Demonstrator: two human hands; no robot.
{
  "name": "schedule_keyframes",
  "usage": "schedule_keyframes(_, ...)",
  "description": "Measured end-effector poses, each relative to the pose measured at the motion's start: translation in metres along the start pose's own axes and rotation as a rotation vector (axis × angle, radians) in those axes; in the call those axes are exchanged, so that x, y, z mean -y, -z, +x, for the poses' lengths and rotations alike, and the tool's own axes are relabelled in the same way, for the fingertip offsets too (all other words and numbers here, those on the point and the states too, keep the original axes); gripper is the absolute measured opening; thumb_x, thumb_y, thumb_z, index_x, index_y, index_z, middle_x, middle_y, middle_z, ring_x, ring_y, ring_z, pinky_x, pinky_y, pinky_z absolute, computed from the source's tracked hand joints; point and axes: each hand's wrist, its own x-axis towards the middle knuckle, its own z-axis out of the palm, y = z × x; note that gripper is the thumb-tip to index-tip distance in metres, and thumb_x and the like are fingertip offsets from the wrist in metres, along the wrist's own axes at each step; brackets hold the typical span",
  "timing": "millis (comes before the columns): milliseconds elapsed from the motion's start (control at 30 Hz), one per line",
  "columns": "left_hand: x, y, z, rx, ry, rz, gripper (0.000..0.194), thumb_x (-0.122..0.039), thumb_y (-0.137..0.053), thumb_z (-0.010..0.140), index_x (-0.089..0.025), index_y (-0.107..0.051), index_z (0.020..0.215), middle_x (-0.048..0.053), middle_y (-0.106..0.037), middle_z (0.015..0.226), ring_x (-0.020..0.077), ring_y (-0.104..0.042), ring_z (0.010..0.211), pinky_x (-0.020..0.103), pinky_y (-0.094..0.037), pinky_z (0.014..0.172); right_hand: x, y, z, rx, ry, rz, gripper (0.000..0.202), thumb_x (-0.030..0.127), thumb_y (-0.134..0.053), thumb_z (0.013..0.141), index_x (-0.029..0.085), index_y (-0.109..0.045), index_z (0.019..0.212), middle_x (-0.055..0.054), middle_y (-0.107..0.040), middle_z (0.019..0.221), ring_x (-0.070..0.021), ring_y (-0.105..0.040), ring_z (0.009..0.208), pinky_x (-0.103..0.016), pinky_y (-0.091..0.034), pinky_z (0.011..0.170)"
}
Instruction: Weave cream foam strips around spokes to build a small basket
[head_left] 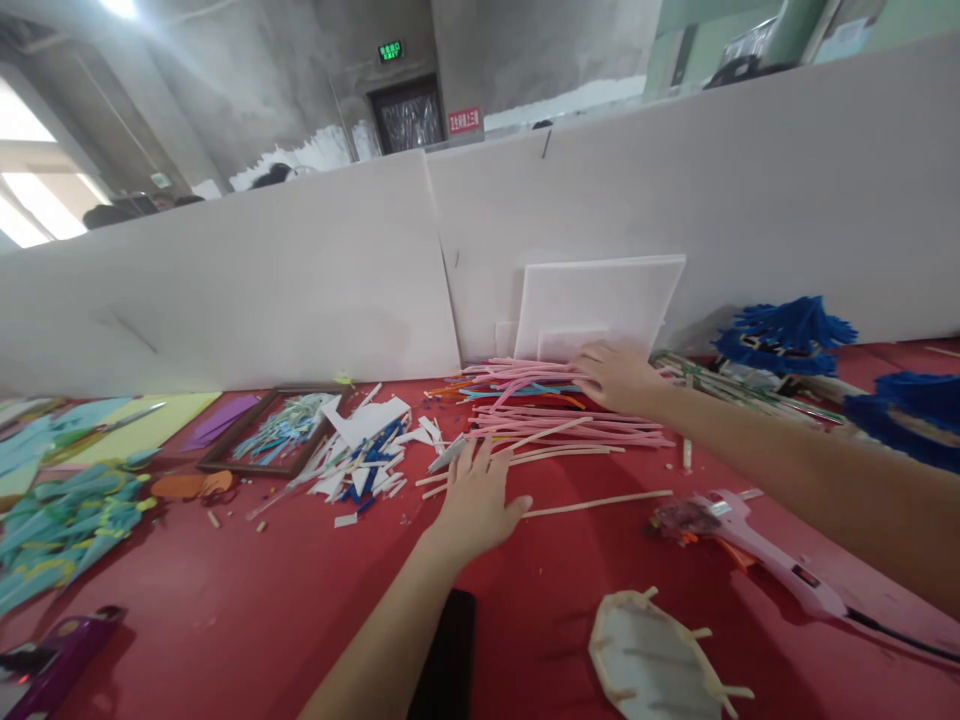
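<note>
Pink sticks (555,425) lie in a loose bundle at the middle of the red table, with a few beige sticks (600,500) in front. My left hand (480,500) rests over the left ends of the beige sticks, fingers spread, beside a small grey blade-like tool (447,453). At the back, my right hand (615,378) reaches to the right end of the upper pink sticks; its fingertips touch them, and whether it grips any cannot be made out. A pale panel edged with beige sticks (652,655) lies near the front.
A pink glue gun (780,560) is at right, blue tufted pieces (787,335) behind it. White and blue scraps (367,450), a brown frame (262,470), teal pieces (67,520) and a purple tool (64,660) are at left. A black phone-like object (454,650) lies under my left forearm.
</note>
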Motion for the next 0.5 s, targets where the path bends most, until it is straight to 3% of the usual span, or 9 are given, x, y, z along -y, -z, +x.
schedule_keyframes(167,0.007,0.005,0.009,0.205,-0.074,0.168,0.012,-0.032,-0.067,0.081,-0.023,-0.070,0.088,0.015,-0.072,0.119,0.0361,-0.055,0.130,0.052,-0.032,0.118,0.034,-0.001,0.002,0.124,0.067,0.110,0.036,0.040,-0.061,0.096,0.019,-0.061,0.126,-0.009,-0.064,0.127,-0.0212,-0.065,0.106,-0.044,-0.057,0.090)
schedule_keyframes(367,-0.002,0.006,0.010,0.360,-0.116,0.410,0.018,-0.020,-0.059,0.087,-0.011,-0.070,0.099,0.020,-0.071,0.118,0.0331,-0.061,0.119,0.047,-0.041,0.111,0.057,-0.017,0.009,0.201,0.067,0.110,0.040,0.041,-0.062,0.096,0.019,-0.060,0.128,-0.010,-0.062,0.130,-0.0231,-0.064,0.111,-0.046,-0.056,0.092)
schedule_keyframes(500,-0.006,0.006,0.008,0.386,-0.135,0.549,0.019,-0.019,-0.056,0.090,-0.013,-0.070,0.101,0.017,-0.072,0.117,0.0311,-0.060,0.122,0.047,-0.040,0.112,0.065,-0.027,0.012,0.250,0.052,0.073,0.041,0.041,-0.063,0.095,0.018,-0.060,0.129,-0.010,-0.062,0.130,-0.0235,-0.063,0.111,-0.047,-0.056,0.093)
